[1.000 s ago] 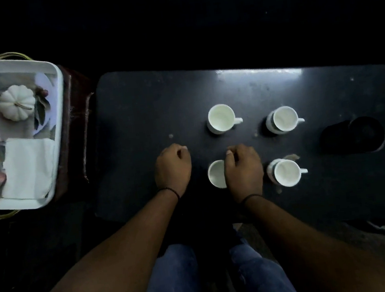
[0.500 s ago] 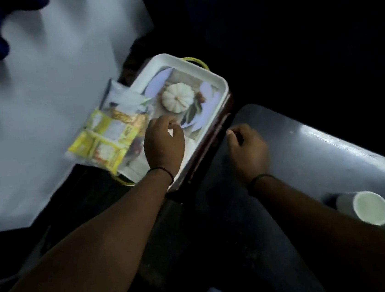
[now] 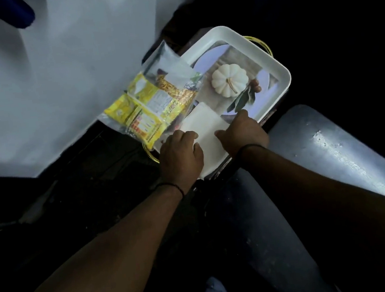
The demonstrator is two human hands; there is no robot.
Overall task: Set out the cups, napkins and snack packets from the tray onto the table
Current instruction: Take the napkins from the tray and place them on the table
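While most of the scene is lost in darkness, a pale wall (image 3: 35,79) is seen filling the area from nine to twelve o'clock, and a dark table (image 3: 331,149) with a glossy sheen is seen at four o'clock. A white tray (image 3: 270,60) with a raised rim and a yellow handle is set just beside the table's near corner, toward one o'clock of the frame's middle; a white pumpkin and leaves are printed on its floor. Yellow and clear snack packets (image 3: 150,102) are piled over the tray's ten o'clock edge, partly hanging outside it. A stack of white napkins (image 3: 204,125) is lying in the tray at its six o'clock end, touching the packets. The left hand (image 3: 180,156) is laid on the napkins' eight o'clock side with fingers bent over the stack; whether they are gripped or only touched cannot be told. The right hand (image 3: 242,133) is placed at the stack's four o'clock side, thumb on the napkins and a finger stretched toward the pumpkin print. A thin dark band is worn on each wrist.
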